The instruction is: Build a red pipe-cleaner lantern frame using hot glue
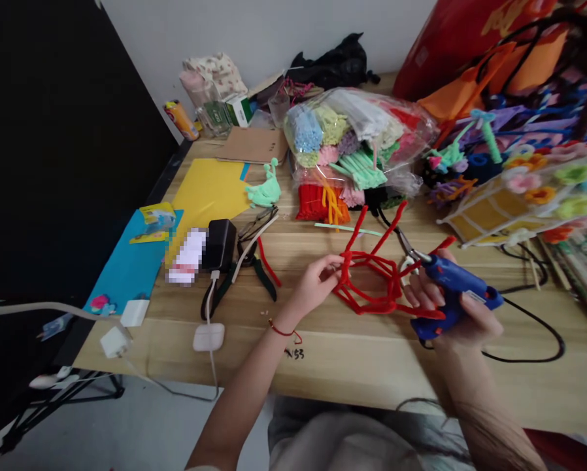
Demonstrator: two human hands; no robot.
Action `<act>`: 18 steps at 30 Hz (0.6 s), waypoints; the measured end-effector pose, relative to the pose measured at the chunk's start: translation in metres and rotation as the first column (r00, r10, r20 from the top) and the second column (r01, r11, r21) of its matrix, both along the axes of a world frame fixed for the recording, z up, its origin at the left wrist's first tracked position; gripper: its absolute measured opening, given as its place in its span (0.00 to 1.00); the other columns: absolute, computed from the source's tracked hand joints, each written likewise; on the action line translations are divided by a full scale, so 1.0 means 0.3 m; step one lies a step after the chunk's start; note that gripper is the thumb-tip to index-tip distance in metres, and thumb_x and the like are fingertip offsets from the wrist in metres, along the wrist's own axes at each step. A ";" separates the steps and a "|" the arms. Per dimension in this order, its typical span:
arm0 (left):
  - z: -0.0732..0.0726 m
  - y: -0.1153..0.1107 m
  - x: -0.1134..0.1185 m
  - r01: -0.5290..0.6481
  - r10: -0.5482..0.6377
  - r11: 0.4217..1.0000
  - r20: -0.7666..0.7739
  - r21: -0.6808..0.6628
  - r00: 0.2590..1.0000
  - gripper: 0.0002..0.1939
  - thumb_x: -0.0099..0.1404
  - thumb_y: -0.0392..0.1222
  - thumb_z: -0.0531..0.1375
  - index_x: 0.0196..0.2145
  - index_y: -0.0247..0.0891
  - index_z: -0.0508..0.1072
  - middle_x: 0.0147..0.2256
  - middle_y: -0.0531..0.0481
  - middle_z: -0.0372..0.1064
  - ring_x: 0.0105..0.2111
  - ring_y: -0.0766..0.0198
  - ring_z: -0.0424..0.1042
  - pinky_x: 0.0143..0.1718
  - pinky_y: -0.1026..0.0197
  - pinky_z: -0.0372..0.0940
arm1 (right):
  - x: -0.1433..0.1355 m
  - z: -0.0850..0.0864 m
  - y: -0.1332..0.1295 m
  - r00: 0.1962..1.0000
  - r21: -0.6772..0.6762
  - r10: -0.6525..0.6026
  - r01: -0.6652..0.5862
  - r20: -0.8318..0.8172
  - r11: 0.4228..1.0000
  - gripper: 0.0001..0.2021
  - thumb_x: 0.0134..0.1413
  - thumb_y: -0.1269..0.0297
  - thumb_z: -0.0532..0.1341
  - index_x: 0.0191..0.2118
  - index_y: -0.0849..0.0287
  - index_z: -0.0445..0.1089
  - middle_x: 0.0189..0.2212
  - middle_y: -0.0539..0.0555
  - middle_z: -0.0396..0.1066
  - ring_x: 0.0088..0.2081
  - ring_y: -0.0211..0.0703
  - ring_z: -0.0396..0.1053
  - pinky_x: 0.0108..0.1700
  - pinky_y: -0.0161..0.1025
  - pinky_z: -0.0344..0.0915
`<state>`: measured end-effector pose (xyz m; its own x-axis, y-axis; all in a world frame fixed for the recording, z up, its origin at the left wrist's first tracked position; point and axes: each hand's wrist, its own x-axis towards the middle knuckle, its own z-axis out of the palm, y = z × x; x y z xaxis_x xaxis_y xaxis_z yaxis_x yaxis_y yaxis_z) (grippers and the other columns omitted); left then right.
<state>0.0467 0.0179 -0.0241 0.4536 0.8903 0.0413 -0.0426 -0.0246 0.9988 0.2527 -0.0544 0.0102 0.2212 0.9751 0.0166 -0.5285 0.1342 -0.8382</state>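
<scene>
A frame of fuzzy red pipe cleaners (367, 307), bent into a many-sided ring with several loose ends sticking up and out, is held just over the wooden table. My left hand (319, 282) pinches its left side between thumb and fingers. In my right hand (470, 320) is a blue hot glue gun (453, 284), its metal nozzle pointing up and left over the ring's right side. The right fingertips are close to a red end of the frame; whether they touch it I cannot tell. A pale green pipe cleaner (347, 229) lies just behind the ring.
Behind stands a clear bag of coloured pipe cleaners (362, 140). Pliers (264, 278), a phone-like black block (219, 243) and a white earbud case (208, 337) lie left. A black cord (533, 358) loops right, near a flower-trimmed basket (494, 203).
</scene>
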 end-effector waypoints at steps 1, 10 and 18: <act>0.003 -0.003 0.001 -0.009 0.009 1.000 0.001 -0.004 1.000 0.10 0.63 0.35 0.58 0.43 0.36 0.74 0.37 0.45 0.74 0.33 0.66 0.71 0.35 0.64 0.65 | -0.001 0.000 0.001 1.000 -0.001 0.000 0.000 -0.003 1.000 0.25 0.38 0.54 0.62 0.49 0.47 0.68 0.17 0.45 0.47 0.17 0.38 0.47 0.20 0.40 0.50; 0.021 0.006 -0.020 0.017 -0.017 1.000 -0.008 -0.009 1.000 0.11 0.62 0.38 0.60 0.43 0.36 0.74 0.33 0.47 0.74 0.32 0.64 0.71 0.34 0.63 0.66 | -0.001 -0.002 0.001 0.999 0.006 -0.005 0.006 -0.052 1.000 0.25 0.39 0.57 0.62 0.49 0.48 0.68 0.17 0.45 0.46 0.18 0.37 0.47 0.21 0.39 0.50; 0.058 0.012 -0.021 -0.186 0.190 0.934 0.016 0.305 0.982 0.09 0.61 0.44 0.63 0.26 0.37 0.75 0.34 0.48 0.65 0.35 0.63 0.66 0.37 0.62 0.64 | 0.004 -0.006 0.001 0.997 0.072 0.017 -0.012 -0.071 0.997 0.19 0.41 0.57 0.62 0.44 0.48 0.69 0.18 0.45 0.50 0.19 0.38 0.51 0.24 0.41 0.56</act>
